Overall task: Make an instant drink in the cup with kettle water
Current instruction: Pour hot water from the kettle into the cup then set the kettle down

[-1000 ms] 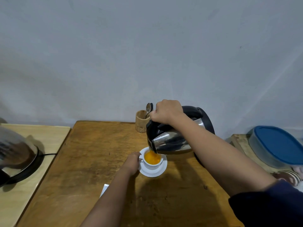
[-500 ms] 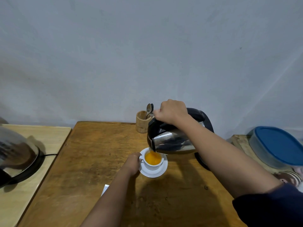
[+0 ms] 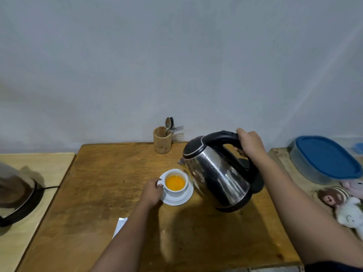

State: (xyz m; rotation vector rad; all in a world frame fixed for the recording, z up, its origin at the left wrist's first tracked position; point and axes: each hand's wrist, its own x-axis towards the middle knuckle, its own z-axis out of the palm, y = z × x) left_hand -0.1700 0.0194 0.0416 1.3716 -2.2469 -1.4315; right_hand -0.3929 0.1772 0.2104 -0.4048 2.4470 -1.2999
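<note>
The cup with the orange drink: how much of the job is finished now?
Done: the cup holds orange liquid. In hand: the right hand holds the kettle beside it, tilted; the left hand steadies the cup handle. Left: setting the kettle down, probably stirring.

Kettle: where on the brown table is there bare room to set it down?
Bare wood lies left of the cup, toward the table edge, and in front, near the saucer. Crowded: around the right hand and kettle.
</note>
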